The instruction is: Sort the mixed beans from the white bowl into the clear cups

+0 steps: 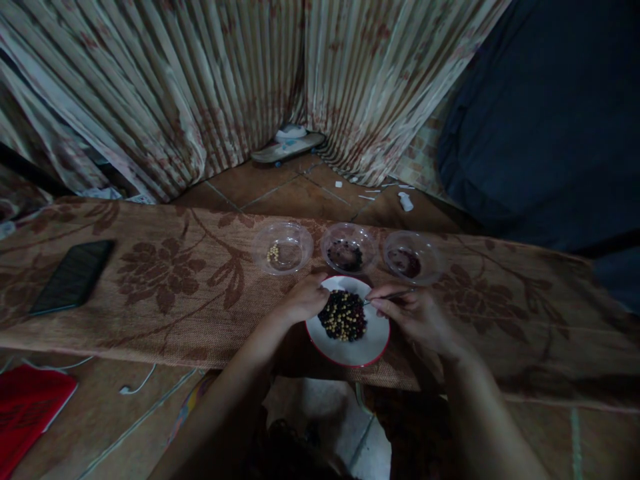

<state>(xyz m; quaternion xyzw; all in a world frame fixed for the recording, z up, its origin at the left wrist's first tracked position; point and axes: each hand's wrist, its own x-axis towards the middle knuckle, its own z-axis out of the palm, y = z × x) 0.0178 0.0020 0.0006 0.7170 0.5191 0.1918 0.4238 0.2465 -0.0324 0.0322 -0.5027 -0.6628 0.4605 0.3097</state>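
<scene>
A white plate with a red rim (pixel 353 357) lies near the front edge of the cloth-covered bench. Heaped on it are mixed beans (pixel 344 317), black, pale yellow and dark red. My left hand (pixel 306 298) is closed, its fingertips over the plate's left side at the edge of the heap; what they pinch, if anything, is hidden. My right hand (pixel 407 313) grips a thin metal spoon (pixel 400 293), whose tip reaches the heap's right edge. Behind the plate stand three clear bowls: one with yellow beans (pixel 273 253), one with black beans (pixel 353 255), one with dark red beans (pixel 411 264).
A dark phone (pixel 74 277) rests on the left of the patterned cloth (pixel 165 320). Beyond the bench, a skateboard (pixel 287 148) and white scraps (pixel 406 201) lie on the tiled floor before striped curtains (pixel 240 73). White earphones (pixel 137 387) and a red item (pixel 33 413) are at lower left.
</scene>
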